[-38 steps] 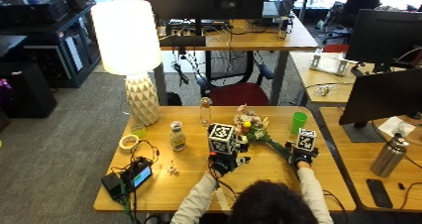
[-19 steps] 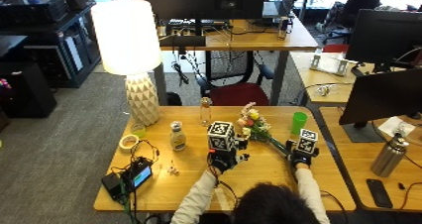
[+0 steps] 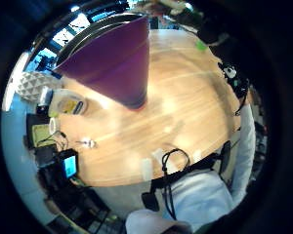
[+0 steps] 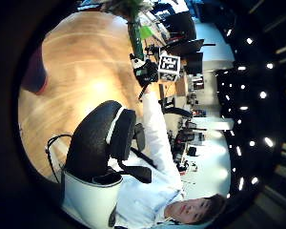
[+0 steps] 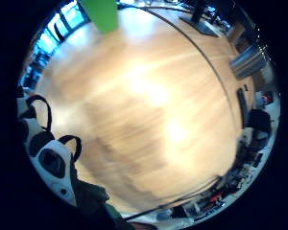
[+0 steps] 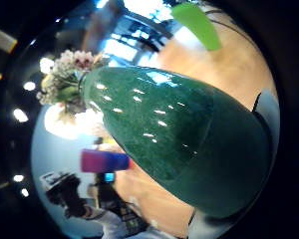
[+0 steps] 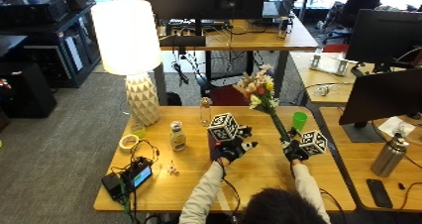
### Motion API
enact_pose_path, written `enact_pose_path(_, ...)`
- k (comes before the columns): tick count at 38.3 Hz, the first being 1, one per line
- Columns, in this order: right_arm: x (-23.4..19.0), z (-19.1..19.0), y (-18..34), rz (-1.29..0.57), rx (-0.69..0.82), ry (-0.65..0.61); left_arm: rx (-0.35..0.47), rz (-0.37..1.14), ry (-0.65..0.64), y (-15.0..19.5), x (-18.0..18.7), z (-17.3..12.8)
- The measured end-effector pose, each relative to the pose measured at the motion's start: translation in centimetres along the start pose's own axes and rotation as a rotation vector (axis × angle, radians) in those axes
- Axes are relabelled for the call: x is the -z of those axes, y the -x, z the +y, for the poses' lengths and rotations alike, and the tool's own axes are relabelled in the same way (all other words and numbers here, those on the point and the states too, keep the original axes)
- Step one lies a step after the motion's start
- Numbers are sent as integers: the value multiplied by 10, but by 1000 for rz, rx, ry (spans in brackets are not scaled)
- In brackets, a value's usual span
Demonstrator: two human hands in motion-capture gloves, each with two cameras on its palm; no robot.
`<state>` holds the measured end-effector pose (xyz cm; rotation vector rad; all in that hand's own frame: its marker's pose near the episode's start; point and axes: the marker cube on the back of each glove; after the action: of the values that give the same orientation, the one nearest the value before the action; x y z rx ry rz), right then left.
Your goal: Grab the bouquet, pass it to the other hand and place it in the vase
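currently the bouquet [image 7: 262,96] is gripped by its green stem in the right hand [image 7: 294,149], raised above the wooden table [image 7: 264,177]; the left hand [image 7: 232,149], fingers relaxed and empty, is held beside the purple vase [image 3: 118,61].

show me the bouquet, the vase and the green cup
bouquet [image 7: 258,89]: outside view, on the flower heads, above the right hand [image 7: 294,149] holding the stem.
vase [image 3: 118,62]: left little finger side palm view, on its side wall.
green cup [image 7: 299,120]: outside view, on its side wall.
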<state>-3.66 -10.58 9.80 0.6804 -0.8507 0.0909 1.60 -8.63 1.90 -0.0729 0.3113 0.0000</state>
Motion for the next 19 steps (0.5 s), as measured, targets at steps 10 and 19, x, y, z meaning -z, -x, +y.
enact_pose_path(10, 19, -15, 71, -308, 28, -90, 4, 378, -207, -41, 43, -43)
enact_pose_path(19, -33, -30, 63, -483, -39, -79, -70, 658, -311, -92, 68, -73)
